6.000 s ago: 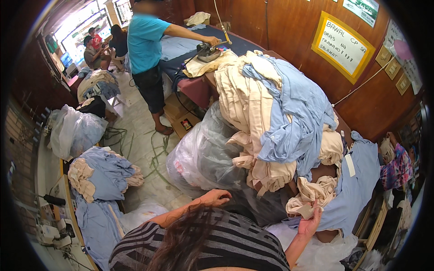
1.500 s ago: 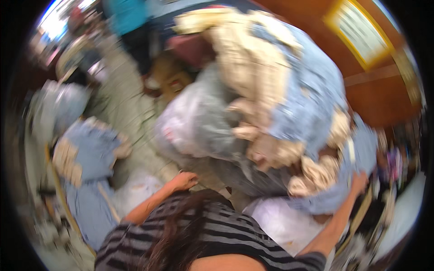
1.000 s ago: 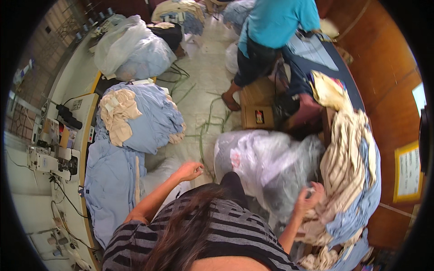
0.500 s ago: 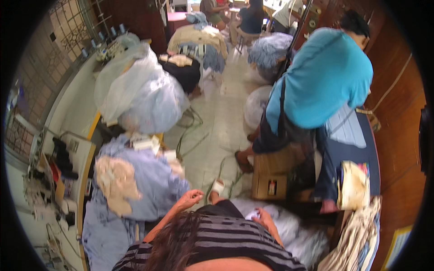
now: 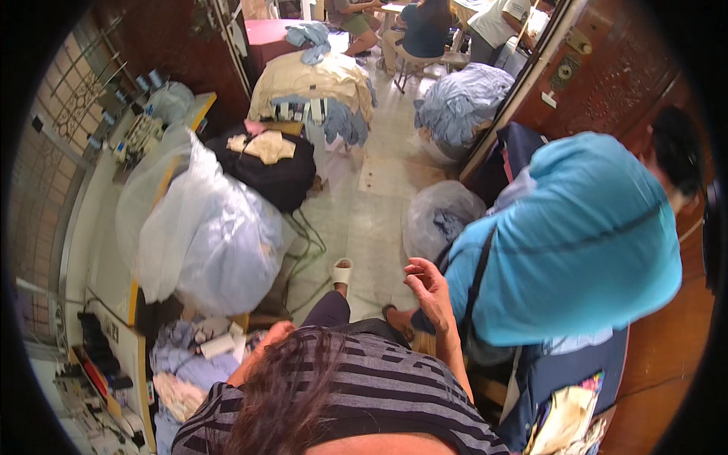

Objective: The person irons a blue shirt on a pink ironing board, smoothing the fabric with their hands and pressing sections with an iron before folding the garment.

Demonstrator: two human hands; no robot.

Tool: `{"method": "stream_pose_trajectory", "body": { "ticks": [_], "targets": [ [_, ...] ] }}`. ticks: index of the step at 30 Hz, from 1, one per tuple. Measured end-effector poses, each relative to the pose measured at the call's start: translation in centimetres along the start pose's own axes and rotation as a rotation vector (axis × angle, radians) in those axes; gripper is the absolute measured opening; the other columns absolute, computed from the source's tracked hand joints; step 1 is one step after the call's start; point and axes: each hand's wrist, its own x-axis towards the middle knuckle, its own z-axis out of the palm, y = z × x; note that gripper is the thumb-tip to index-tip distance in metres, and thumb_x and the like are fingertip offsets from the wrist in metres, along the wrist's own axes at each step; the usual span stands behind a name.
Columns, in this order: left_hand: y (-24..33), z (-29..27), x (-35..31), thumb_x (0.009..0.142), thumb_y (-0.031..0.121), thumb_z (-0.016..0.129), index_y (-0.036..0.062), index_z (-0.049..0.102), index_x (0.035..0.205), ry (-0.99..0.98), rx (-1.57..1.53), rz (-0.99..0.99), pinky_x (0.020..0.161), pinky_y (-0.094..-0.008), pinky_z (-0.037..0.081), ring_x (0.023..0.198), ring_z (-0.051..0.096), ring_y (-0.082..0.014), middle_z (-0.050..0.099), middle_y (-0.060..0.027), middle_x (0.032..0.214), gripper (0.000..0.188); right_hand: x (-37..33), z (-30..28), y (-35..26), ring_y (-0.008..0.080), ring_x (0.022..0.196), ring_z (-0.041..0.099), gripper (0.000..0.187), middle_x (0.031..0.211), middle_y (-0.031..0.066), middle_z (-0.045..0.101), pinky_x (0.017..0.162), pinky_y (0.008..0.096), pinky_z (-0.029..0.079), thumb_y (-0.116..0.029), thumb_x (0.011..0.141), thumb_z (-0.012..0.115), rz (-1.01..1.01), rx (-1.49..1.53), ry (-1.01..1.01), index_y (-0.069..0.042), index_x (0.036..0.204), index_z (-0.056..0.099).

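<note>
My right hand (image 5: 429, 288) is raised in front of my body, beside the co-worker in the turquoise shirt (image 5: 569, 243). Its fingers are loosely bent and apart, with nothing seen in them. Low at my left side is my left hand (image 5: 277, 332), partly cut off by my striped top and hair; its fingers are too unclear to read. Nearest to it lies a heap of light blue and beige cloth pieces (image 5: 193, 360). Just ahead of that heap bulges a clear plastic bag of pale blue fabric (image 5: 227, 243). My foot in a white slipper (image 5: 343, 271) steps forward on the tiles.
A black-covered bundle with beige pieces (image 5: 265, 152) and a cream cloth pile (image 5: 315, 80) line the left side. On the right stand a clear bag (image 5: 440, 216) and a blue garment heap (image 5: 466, 98) by the doorway. Cables (image 5: 307, 235) cross the floor. Several people sit or stand beyond.
I have moved forward along the aisle, and the co-worker is now close at my right. My right hand has risen; my left has dropped back to my side.
</note>
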Motion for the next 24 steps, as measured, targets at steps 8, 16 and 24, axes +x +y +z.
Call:
{"method": "stream_pose_trajectory", "body": {
  "ticks": [8, 16, 24],
  "targets": [
    [13.0, -9.8, 31.0, 0.091, 0.031, 0.061, 0.0016, 0.066, 0.09, -0.045, -0.233, -0.109, 0.06, -0.0335, 0.051, 0.064, 0.062, -0.0147, 0.066, -0.005, 0.071, 0.03, 23.7, -7.8, 3.8, 0.0123, 0.081, 0.064, 0.04, 0.109, 0.0036, 0.064, 0.071, 0.0247, 0.05, -0.006, 0.094, 0.063, 0.06, 0.134, 0.507, -0.008, 0.132, 0.054],
    [45.4, -23.2, 60.8, 0.093, 0.027, 0.063, 0.002, 0.065, 0.113, 0.168, 0.012, 0.282, 0.076, -0.0347, 0.052, 0.084, 0.065, -0.0185, 0.069, -0.0098, 0.089, 0.032, 46.5, -19.4, 3.1, 0.0083, 0.08, 0.06, 0.039, 0.106, 0.0018, 0.063, 0.07, 0.0221, 0.048, -0.003, 0.095, 0.06, 0.051, 0.11, 0.725, -0.007, 0.133, 0.051],
    [57.0, -26.8, 78.3, 0.095, 0.024, 0.062, 0.0031, 0.064, 0.117, 0.195, -0.097, 0.26, 0.077, -0.0308, 0.051, 0.086, 0.061, -0.0132, 0.068, -0.0049, 0.095, 0.03, 79.0, -27.1, -0.2, 0.0105, 0.084, 0.062, 0.023, 0.101, 0.0051, 0.065, 0.074, 0.026, 0.053, -0.002, 0.094, 0.062, -0.112, -0.212, 0.321, -0.002, 0.117, 0.063]
  ]
}}
